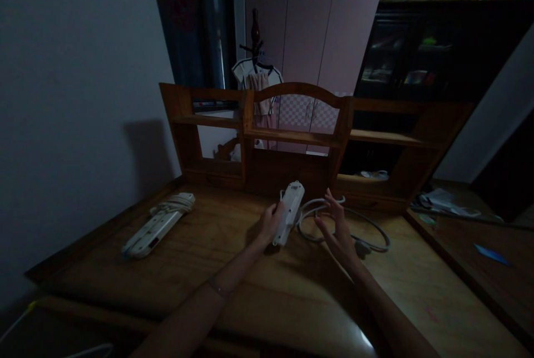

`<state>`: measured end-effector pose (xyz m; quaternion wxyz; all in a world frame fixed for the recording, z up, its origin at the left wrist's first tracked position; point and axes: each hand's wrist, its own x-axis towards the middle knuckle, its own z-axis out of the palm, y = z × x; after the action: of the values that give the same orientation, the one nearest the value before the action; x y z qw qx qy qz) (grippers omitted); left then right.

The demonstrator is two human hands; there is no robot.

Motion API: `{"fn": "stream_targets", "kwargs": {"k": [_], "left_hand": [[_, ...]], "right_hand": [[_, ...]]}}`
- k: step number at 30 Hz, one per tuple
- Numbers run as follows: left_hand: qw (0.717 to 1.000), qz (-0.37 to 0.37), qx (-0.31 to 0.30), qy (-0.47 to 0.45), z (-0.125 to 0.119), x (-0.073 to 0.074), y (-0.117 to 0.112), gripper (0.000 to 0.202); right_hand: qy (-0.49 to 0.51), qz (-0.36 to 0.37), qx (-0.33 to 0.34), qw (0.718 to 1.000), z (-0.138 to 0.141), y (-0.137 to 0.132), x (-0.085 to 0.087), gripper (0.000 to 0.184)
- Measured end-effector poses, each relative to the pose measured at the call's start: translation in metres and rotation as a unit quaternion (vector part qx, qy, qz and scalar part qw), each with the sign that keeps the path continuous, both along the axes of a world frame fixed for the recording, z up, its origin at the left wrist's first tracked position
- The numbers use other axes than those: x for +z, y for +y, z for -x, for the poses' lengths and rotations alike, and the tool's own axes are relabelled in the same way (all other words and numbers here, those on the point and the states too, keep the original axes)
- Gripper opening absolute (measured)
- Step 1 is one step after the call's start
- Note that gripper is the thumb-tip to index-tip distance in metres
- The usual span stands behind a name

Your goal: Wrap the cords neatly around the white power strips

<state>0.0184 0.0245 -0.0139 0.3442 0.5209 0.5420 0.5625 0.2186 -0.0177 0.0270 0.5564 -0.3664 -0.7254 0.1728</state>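
The left hand (270,225) holds a power strip (292,202), the right hand (340,238) spread nearby. A second strip (156,229) lies by the worktop's (434,288) left edge.

I have the left hand (269,227) clasped, its forearm (202,307) slanting forward. I hold the right hand (342,242) raised, fingers (336,210) loosely spread.
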Motion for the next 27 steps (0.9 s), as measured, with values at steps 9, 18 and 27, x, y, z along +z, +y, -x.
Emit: {"fn": "stream_targets", "kwargs": {"k": [9, 18, 27], "left_hand": [[0.963, 0.089, 0.022, -0.252, 0.008, 0.008, -0.007, 0.066], [0.976, 0.017, -0.013, -0.215, 0.005, 0.016, -0.009, 0.058], [0.988, -0.118, -0.076, -0.057, -0.008, 0.020, -0.019, 0.079]], "right_hand": [[-0.051, 0.009, -0.030, 0.998, -0.003, 0.000, -0.007, 0.035], [-0.169, -0.025, -0.070, 0.983, -0.020, 0.018, -0.011, 0.038], [0.214, 0.081, -0.152, 0.962, -0.049, 0.038, -0.024, 0.033]]}}
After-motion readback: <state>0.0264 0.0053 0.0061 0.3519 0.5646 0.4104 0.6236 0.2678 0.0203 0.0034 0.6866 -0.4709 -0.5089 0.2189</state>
